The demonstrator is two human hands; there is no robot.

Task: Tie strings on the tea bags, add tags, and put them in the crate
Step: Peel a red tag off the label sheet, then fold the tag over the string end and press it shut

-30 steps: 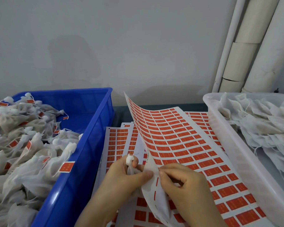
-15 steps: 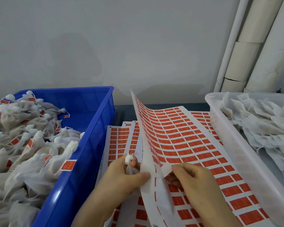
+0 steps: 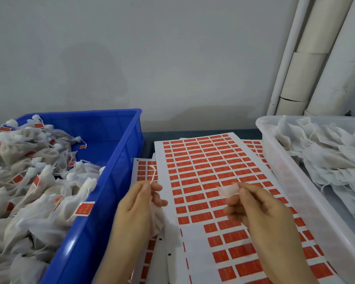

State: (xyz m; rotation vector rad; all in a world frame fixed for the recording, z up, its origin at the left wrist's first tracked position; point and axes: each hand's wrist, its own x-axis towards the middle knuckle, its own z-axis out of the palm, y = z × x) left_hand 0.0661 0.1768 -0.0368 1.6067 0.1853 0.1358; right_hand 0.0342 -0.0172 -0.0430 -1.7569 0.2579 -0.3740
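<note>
My left hand [image 3: 138, 203] grips a white mesh tea bag [image 3: 157, 221] and pinches its thin string [image 3: 153, 174], which curls up from the fingers. My right hand [image 3: 256, 210] pinches a peeled tag sticker [image 3: 229, 190], its pale back facing me, a little right of the string. Both hands hover over the sheet of red tag stickers [image 3: 209, 173], which lies flat on the table. A blue crate [image 3: 119, 160] on the left holds several tied and tagged tea bags [image 3: 35, 181].
A clear plastic bin [image 3: 291, 181] on the right holds several untied tea bags [image 3: 326, 156]. More sticker sheets [image 3: 142, 169] lie under the top one. A grey wall and white pipes [image 3: 307, 64] stand behind the table.
The sticker sheet, earlier lifted and curled, now lies flat. My right hand has pulled a sticker free and risen with it. My left hand has let go of the sheet and holds the string up.
</note>
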